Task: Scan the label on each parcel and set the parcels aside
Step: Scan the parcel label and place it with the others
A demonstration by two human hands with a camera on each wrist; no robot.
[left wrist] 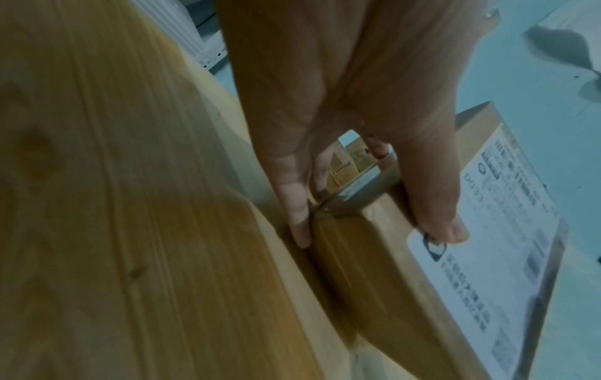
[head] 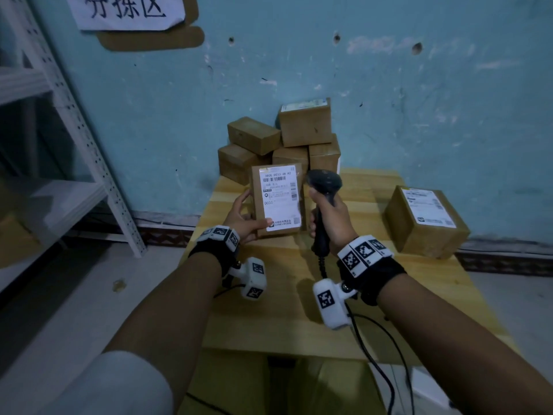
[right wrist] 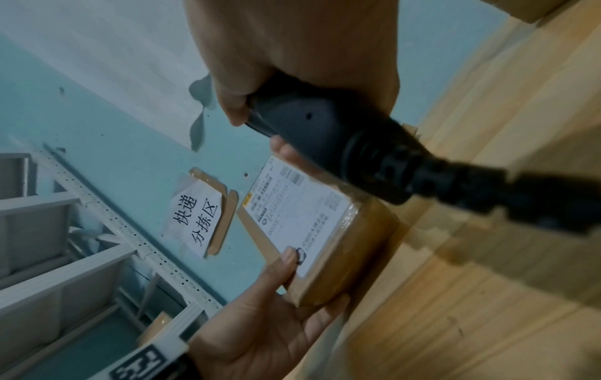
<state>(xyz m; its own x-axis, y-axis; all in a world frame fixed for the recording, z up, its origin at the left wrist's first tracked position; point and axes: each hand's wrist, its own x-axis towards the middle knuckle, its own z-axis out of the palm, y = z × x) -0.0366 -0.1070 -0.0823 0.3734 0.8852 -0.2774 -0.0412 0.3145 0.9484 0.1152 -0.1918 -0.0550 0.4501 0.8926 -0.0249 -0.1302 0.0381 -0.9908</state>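
Head: left hand (head: 241, 215) is gripping labelled parcel (head: 276, 200) upright above table (head: 419, 283); right hand (head: 330, 217) is clutching scanner (head: 323, 182) beside it, needing its head turned toward the barcode; stacked boxes (head: 281, 142) are waiting behind | Left wrist: thumb is pinning label (left wrist: 507, 257), possibly clear of codes | Right wrist: cable (right wrist: 488, 195) is trailing across.

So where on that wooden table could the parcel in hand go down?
Bare wood lies on the wooden table near the front edge, and between the held labelled cardboard parcel and the lone brown box at right. The back is crowded by stacked boxes.
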